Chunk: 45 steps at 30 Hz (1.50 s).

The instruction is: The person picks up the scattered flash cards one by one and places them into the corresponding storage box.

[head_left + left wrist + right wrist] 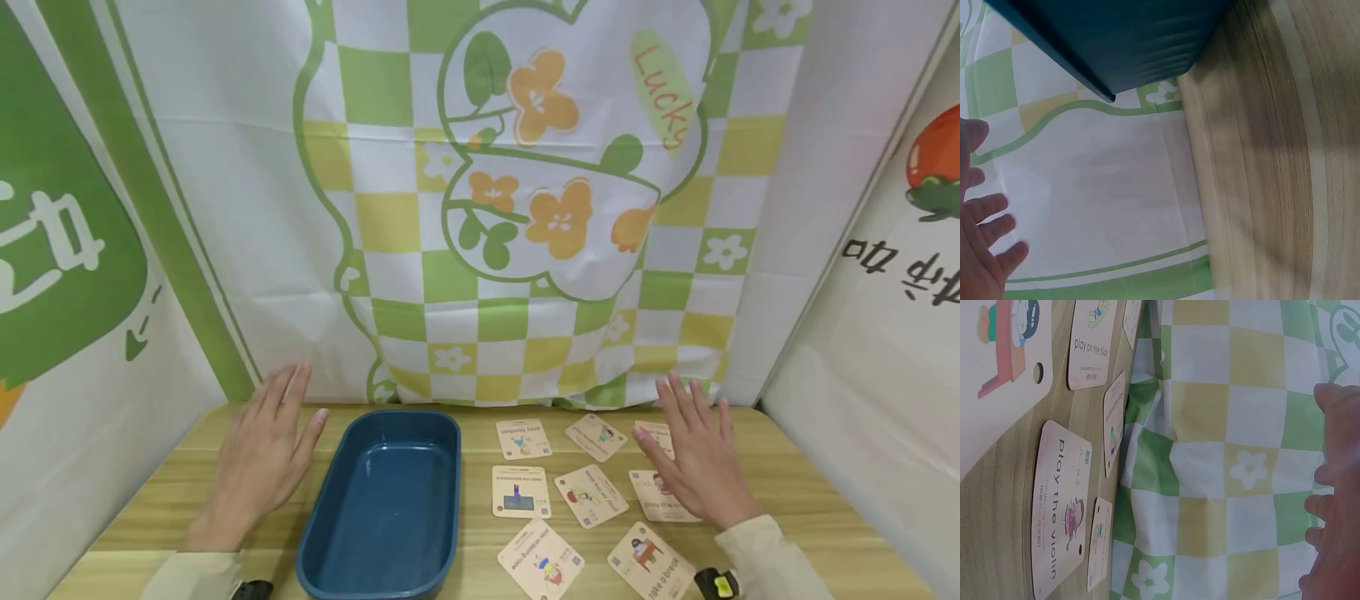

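Observation:
My left hand (264,450) hovers left of a deep blue plastic tray (457,500), fingers straight and holding nothing. On the other side, my right hand (701,458) is spread above the right-hand picture cards, partly covering two of them. Several square cards with rounded corners lie face up in loose rows right of the tray, among them a "take a break" card (651,562). In the right wrist view a "play the violin" card (1063,512) and a "play on the slide" card (1092,347) lie flat, while the right hand (1338,487) is at the edge.
The wooden table (187,492) ends at a hanging cloth (510,325) with green and yellow checks. Printed cloth panels (885,375) stand at both sides. Dark bands with devices (716,583) sit on the wrists.

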Available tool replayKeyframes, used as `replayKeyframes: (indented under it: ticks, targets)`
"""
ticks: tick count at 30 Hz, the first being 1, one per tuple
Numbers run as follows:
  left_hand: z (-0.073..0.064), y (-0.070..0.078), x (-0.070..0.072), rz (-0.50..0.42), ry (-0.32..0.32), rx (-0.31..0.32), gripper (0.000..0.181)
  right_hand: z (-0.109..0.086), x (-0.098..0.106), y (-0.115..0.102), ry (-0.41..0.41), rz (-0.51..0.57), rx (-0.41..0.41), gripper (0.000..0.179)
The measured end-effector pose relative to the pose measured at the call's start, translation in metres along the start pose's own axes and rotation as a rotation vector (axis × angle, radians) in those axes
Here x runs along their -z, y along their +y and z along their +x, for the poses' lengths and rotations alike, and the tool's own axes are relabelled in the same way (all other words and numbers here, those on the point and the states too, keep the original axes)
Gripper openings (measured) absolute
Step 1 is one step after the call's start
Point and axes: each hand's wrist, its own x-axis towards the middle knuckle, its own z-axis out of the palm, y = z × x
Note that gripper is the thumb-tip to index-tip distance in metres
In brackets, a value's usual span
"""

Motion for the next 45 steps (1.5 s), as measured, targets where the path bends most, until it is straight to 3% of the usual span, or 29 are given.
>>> replayKeyframes:
  ticks: [5,10,14,22,27,31,39,45]
  targets:
    - [-0.003,-0.001,-0.002,-0.027,0.011,0.003,0.055,0.001,0.0,0.0,-0.003,0.001,0.002,0.077]
    - [-0.005,-0.002,-0.004,-0.067,-0.05,0.069,0.054,0.002,0.0,0.0,-0.003,-0.003,0.0,0.077]
    - [-0.007,-0.007,-0.008,-0.2,-0.103,0.149,0.054,0.001,0.0,0.0,-0.006,-0.005,-0.001,0.078]
    - [-0.014,-0.016,-0.024,-0.483,-0.196,0.246,0.054,0.0,0.0,-0.001,0.001,0.002,0.01,0.077]
    - [-0.018,-0.019,-0.034,-0.735,-0.274,0.348,0.056,0.0,0.0,-0.002,-0.003,0.005,0.009,0.078]
    - [-0.021,-0.022,-0.043,-0.901,-0.312,0.395,0.053,-0.001,0.0,-0.003,-0.015,0.011,0.002,0.078]
    - [-0.025,-0.023,-0.049,-0.987,-0.416,0.445,0.056,-0.002,0.0,-0.004,-0.025,0.026,-0.009,0.078]
    - [-0.03,-0.025,-0.053,-1.084,-0.442,0.507,0.059,-0.001,0.0,-0.004,-0.023,0.038,-0.009,0.078]
